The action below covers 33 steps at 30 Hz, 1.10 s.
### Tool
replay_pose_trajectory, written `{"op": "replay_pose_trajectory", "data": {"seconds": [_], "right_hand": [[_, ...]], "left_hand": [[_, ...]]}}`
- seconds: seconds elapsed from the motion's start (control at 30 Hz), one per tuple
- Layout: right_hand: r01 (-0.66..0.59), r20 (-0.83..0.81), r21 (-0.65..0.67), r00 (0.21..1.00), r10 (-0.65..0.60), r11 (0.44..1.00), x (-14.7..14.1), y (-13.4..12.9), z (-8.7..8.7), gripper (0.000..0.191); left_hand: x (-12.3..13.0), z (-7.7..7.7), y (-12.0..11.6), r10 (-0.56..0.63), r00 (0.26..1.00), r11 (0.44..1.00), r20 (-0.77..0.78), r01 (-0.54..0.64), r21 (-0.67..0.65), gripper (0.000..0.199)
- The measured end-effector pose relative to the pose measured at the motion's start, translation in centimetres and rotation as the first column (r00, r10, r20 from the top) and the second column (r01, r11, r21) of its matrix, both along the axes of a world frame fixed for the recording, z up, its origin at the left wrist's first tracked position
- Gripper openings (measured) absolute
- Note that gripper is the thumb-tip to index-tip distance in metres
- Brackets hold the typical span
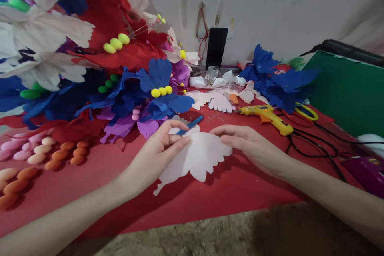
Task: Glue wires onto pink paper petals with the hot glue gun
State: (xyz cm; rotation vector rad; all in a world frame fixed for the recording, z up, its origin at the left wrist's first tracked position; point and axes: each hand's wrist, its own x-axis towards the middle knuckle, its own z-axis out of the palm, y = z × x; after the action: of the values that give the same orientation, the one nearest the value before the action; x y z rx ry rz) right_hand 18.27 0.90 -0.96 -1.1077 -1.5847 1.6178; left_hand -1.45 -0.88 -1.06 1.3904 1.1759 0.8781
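A white butterfly-shaped paper cutout (199,156) with scalloped edges hangs tilted between my hands, just above the red tabletop. My left hand (168,140) pinches its upper left part between thumb and fingers. Behind those fingers lies a slim blue stick-like thing (190,125); whether it is held or resting I cannot tell. With thumb and forefinger, my right hand (246,140) grips the cutout's right wing edge. Beyond the hands, a pale lilac scalloped wing piece (220,103) lies flat on the table.
Blue, red, white and purple butterflies (159,76) with egg-shaped beads crowd the left. Orange and pink beads (60,154) lie front left. A yellow glue gun (267,117) with black cord sits right, near yellow-handled scissors (306,111). A green board (348,92) and dark phone (216,48) stand behind.
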Motion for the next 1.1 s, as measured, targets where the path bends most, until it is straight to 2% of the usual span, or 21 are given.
{"op": "replay_pose_trajectory", "data": {"seconds": [0.07, 0.17, 0.27, 0.33, 0.5, 0.67, 0.77, 0.93, 1.0, 1.1], "right_hand": [[-0.033, 0.092, 0.053, 0.995, 0.028, 0.998, -0.1, 0.1, 0.1, 0.02], [-0.047, 0.186, 0.129, 0.982, 0.023, 0.991, -0.2, 0.0, 0.2, 0.019], [-0.002, 0.201, 0.192, 0.979, -0.038, 0.981, -0.2, -0.2, 0.2, 0.02], [0.021, 0.208, 0.186, 0.976, -0.06, 0.982, -0.1, -0.1, 0.2, 0.02], [-0.061, 0.183, 0.124, 0.982, 0.037, 0.99, -0.3, 0.2, 0.2, 0.023], [-0.121, 0.184, 0.201, 0.979, 0.084, 0.972, -0.7, 0.1, 0.2, 0.018], [-0.018, 0.138, 0.213, 0.99, -0.012, 0.977, -0.7, -0.1, 0.5, 0.018], [0.297, -0.071, 0.117, 0.954, -0.291, 0.948, -0.7, -0.3, 0.7, 0.021], [0.361, -0.128, 0.077, 0.928, -0.35, 0.929, -0.7, -0.2, 0.5, 0.025], [0.42, -0.164, 0.084, 0.9, -0.403, 0.904, -0.7, 0.0, 0.2, 0.03]], "left_hand": [[0.3, 0.0, -0.1, -0.053, 0.997, 0.998, -0.061, 0.052, -0.025, 0.019], [0.9, 0.2, -0.2, -0.051, 0.993, 0.999, -0.102, 0.05, -0.008, 0.019], [1.2, 0.4, -0.2, -0.002, 0.995, 1.0, -0.102, 0.004, 0.025, 0.021], [1.2, 0.5, -0.1, 0.017, 0.995, 1.0, -0.094, -0.014, 0.026, 0.024], [1.4, 0.3, 0.1, -0.04, 0.996, 0.999, -0.078, 0.037, -0.03, 0.026], [1.7, -0.1, -0.1, -0.119, 0.993, 0.984, 0.016, 0.12, -0.131, 0.025], [1.4, -0.4, 0.1, -0.091, 0.986, 0.974, 0.136, 0.117, -0.194, 0.038], [1.1, -0.5, 0.6, -0.02, 0.942, 0.974, 0.335, 0.093, -0.205, 0.061], [1.4, -0.6, 0.5, 0.023, 0.933, 0.984, 0.359, 0.042, -0.173, 0.059], [2.3, -1.1, -0.1, 0.065, 0.945, 0.993, 0.321, -0.03, -0.113, 0.046]]}}
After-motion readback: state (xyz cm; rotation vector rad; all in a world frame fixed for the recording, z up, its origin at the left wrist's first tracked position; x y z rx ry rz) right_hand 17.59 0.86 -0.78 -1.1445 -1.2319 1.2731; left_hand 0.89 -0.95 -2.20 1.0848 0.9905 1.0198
